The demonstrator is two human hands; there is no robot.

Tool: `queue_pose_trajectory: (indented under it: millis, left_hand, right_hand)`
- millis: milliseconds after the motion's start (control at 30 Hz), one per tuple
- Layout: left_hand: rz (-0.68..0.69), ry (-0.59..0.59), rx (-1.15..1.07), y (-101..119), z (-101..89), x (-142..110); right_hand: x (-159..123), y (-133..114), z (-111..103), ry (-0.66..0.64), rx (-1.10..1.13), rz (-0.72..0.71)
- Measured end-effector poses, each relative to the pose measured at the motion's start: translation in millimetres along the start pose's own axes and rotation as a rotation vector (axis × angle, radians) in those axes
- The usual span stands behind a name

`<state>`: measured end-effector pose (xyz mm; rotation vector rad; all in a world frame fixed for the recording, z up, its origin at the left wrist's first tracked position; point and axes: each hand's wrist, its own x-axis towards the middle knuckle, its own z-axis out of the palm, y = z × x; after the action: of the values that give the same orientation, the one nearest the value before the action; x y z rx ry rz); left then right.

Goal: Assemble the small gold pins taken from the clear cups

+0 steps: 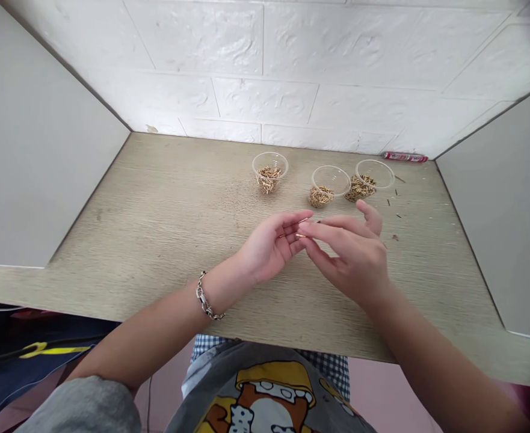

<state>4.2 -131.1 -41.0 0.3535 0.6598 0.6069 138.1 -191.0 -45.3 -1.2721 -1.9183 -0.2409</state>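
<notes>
My left hand and my right hand meet above the middle of the wooden tabletop. A thin gold-coloured metal pin lies across the left fingers, and the right fingertips pinch it. The fingers partly hide the pin, and a second pin may lie beside it. Farther back stand several clear plastic cups holding short gold-coloured pins: one left of centre, and two more to the right. A chain bracelet circles my left wrist.
Grey side panels and a white brick-patterned wall enclose the tabletop. A red-and-white tube lies along the back edge. Several small dark bits are scattered right of the cups. The table's front edge runs close to my body.
</notes>
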Motion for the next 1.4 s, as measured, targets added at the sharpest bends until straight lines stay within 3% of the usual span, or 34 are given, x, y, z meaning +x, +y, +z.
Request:
queue_pose_trajectory:
  millis: [233, 467, 733, 1100, 1233, 1400]
  left_hand:
    - [-0.181, -0.082, -0.060, 4.3, 5.4, -7.1]
    - [-0.124, -0.127, -0.169, 3.1, 4.5, -7.2]
    - [-0.144, -0.164, -0.186, 0.1, 6.5, -7.1]
    - [-0.175, -0.281, -0.185, 2.7, 5.4, -10.2]
    - [-0.093, -0.200, -0.093, 0.9, 7.9, -10.9]
    - [-0.056, -0.136, 0.027, 1.2, 8.1, -11.9]
  right_hand:
    - [-2.7, -10.2, 12.4, -0.044, 0.010, -0.002]
    - [1.1, -6.9, 6.2, -0.076, 0.045, 0.121]
    - [3.4, -7.2, 4.1, -0.191, -0.049, 0.103]
    - [1.4, -5.0, -0.1, -0.164, -0.153, -0.096]
    - [5.3, -2.5, -5.2, -0.038, -0.017, 0.011]
    - [9.0, -0.2, -15.7, 0.184, 0.488, 0.345]
